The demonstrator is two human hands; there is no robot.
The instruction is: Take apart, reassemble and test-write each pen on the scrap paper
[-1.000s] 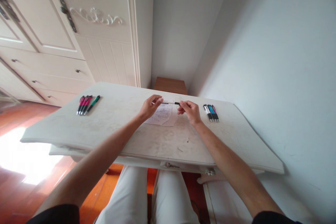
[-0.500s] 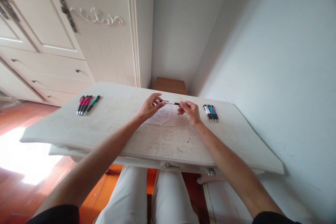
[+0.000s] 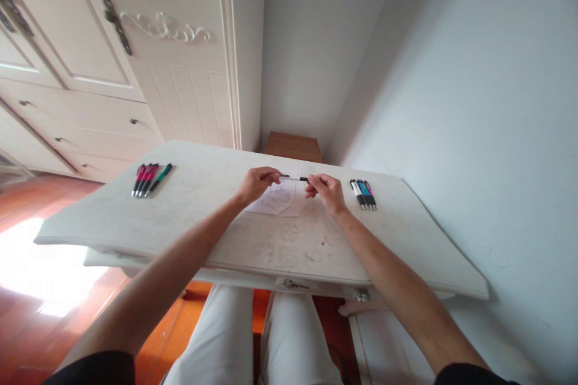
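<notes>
A slim black and white pen (image 3: pixel 294 178) is held level between both hands, above a scribbled sheet of paper (image 3: pixel 276 198) on the white table (image 3: pixel 189 216). My left hand (image 3: pixel 256 184) pinches the pen's left end with curled fingers. Its right end is gripped by my right hand (image 3: pixel 326 192), fingers closed. Several pens (image 3: pixel 363 193) lie side by side just right of my right hand. Another row of pens (image 3: pixel 149 179), pink ones and a green one, lies at the table's far left.
A cream wardrobe with drawers (image 3: pixel 112 72) stands behind the table on the left. A white wall (image 3: pixel 451 102) runs along the right side. A brown wooden piece (image 3: pixel 292 147) sits beyond the table's far edge. My legs in white trousers (image 3: pixel 257 337) are under the table.
My left hand's fingers have closed tighter round the pen's left end, covering more of it. The right hand and the pen have hardly moved.
</notes>
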